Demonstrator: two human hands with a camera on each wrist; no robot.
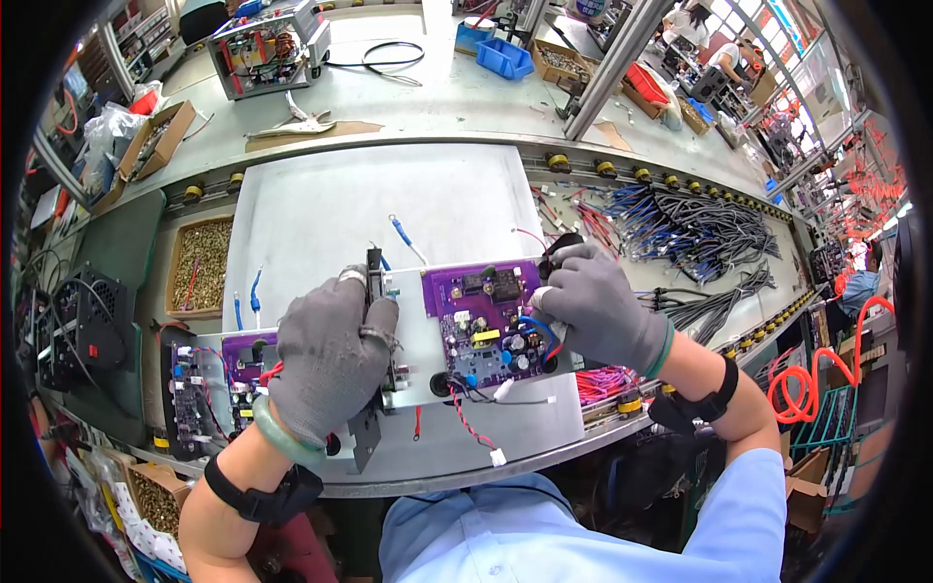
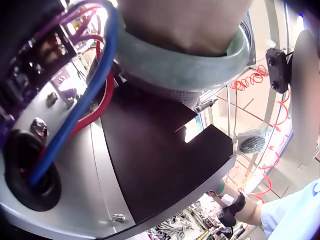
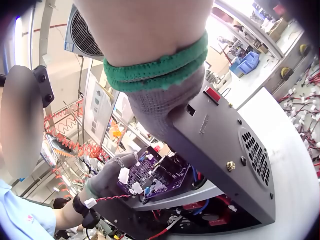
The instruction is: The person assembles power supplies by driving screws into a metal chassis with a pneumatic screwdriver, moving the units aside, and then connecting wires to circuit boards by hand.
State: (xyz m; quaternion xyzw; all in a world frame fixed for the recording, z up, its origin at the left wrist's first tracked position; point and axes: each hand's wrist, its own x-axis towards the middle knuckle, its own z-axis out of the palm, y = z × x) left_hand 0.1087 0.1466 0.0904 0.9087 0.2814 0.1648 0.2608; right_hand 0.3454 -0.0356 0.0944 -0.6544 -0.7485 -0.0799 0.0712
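A metal chassis (image 1: 413,335) carrying a purple circuit board (image 1: 501,335) lies between my hands, both in grey gloves. With curled fingers, my left hand (image 1: 335,355) grips the black upright panel at its left end. My right hand (image 1: 603,306) holds the other end, fingers bent over the edge. A dark end panel (image 3: 210,122) with a slotted vent shows below that hand in the right wrist view. In the left wrist view, a notched black sheet (image 2: 150,155) hides most of the left fingers. A red-and-black twisted wire (image 1: 471,425) with a white plug hangs off the board's front.
Under the chassis is a pale metal plate (image 1: 321,194). Another purple board (image 1: 238,374) lies at left, near a box of brass parts (image 1: 201,267). Bundled cables (image 1: 690,228) fill the right side. An opened device (image 1: 267,53) and blue bins (image 1: 505,60) stand behind the rail.
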